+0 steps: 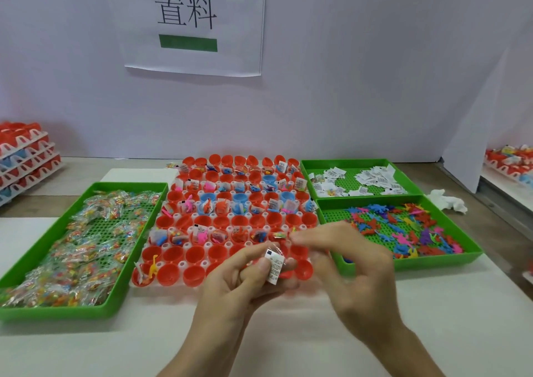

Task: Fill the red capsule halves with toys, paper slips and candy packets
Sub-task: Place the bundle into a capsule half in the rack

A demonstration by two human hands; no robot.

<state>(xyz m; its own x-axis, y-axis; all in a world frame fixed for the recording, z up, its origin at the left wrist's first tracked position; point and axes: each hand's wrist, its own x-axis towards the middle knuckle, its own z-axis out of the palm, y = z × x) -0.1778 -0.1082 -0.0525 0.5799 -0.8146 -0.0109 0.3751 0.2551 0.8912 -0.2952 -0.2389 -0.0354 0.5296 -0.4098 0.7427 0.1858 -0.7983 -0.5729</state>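
Our left hand is nearest us, palm turned up, its thumb and curled fingers pinching a folded paper slip that stands almost upright with its print facing us. Just beside it our right hand hangs with bent fingers reaching toward the slip; it is blurred, so we cannot tell whether it grips anything. Both hands are over the near right corner of the white rack in the middle of the worktop. The rack holds rows of red capsule halves and a few blue halves. Some rows already hold toys, slips and packets, while others between them hold nothing; at the near left corner a yellow toy dinosaur sticks out of one half. Touching the rack's left side we see a green tray heaped with clear candy packets. On the right stand two more green trays: the far one carries loose white slips, the near one a scatter of coloured toys. Beyond their right edge lies a crumpled white tissue. At the worktop's far left corner we see stacked racks of capsules, and a printed sign hangs on the wall behind.
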